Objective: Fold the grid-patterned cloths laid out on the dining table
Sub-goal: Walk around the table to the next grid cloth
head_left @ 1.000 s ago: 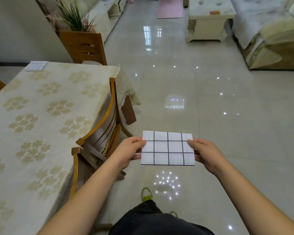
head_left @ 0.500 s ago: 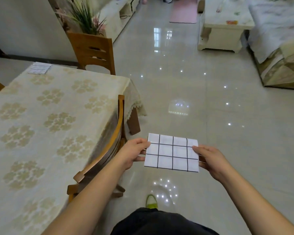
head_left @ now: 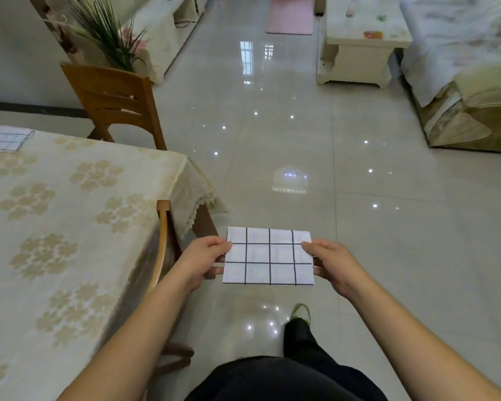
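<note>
You are holding a folded white cloth with a dark grid pattern [head_left: 269, 256] out in front of you, over the glossy beige tiled floor [head_left: 272, 146] and off the right edge of the tabletop [head_left: 70, 227]. Your left hand [head_left: 204, 260] is pinching the cloth's left edge, thumb lying on top and fingers curling underneath, while your right hand [head_left: 331, 263] is pinching the right edge in the same manner, so both hands are clamping the cloth between them and keeping it flat and roughly level. The cloth is showing as a neat rectangle, four squares across and three deep. The tabletop is lying to your left under a cream tablecloth with pale gold flower clusters [head_left: 104, 180], its lace-trimmed corner hanging down near the cloth you are holding. A second grid-patterned cloth [head_left: 8, 138] is resting folded at the far left corner of the tabletop, well apart from your hands. A wooden chair with a curved back rail [head_left: 162, 244] is sitting tucked against the right edge of the tabletop, just beside your left forearm, and another wooden chair with a slatted back [head_left: 115, 104] is standing at the far edge. Your dark trouser leg [head_left: 298, 337] and a green shoe [head_left: 300, 310] are showing below the cloth.
</note>
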{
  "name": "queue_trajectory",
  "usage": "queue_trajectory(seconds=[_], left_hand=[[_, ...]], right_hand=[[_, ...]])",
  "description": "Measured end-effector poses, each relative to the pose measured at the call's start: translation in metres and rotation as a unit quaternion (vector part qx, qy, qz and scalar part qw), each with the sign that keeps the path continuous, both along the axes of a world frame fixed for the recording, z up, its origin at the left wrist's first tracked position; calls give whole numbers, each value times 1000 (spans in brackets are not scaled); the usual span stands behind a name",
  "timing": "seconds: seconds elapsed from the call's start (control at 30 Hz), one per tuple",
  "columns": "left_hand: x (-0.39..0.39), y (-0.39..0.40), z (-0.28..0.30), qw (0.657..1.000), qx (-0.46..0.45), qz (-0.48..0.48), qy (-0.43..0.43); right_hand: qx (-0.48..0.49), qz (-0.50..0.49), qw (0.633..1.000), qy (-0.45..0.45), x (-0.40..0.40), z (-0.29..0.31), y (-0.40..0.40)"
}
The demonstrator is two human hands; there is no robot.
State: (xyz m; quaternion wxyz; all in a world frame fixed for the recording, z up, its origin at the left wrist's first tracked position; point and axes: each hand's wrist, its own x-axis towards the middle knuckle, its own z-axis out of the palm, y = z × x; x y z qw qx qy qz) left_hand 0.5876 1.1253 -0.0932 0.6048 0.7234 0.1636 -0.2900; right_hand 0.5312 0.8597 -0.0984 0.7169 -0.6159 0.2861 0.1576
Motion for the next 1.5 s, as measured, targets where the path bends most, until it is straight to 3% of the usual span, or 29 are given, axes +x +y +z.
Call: queue_trajectory(seconds=[0.5, 1.03, 1.27, 1.5], left_hand=[[122, -98, 19, 998, 31, 51, -1], [277, -44, -7, 991, -25, 130, 9], [345, -12, 5, 990, 32, 137, -33], [403, -10, 5, 987, 10, 157, -27]], right_hand=[[16, 71, 997, 0, 159, -1, -103], [-27, 140, 990, -16, 347, 7, -50], [-21, 138, 990, -7, 418, 11, -20], [-16, 143, 990, 5, 487, 2, -18]])
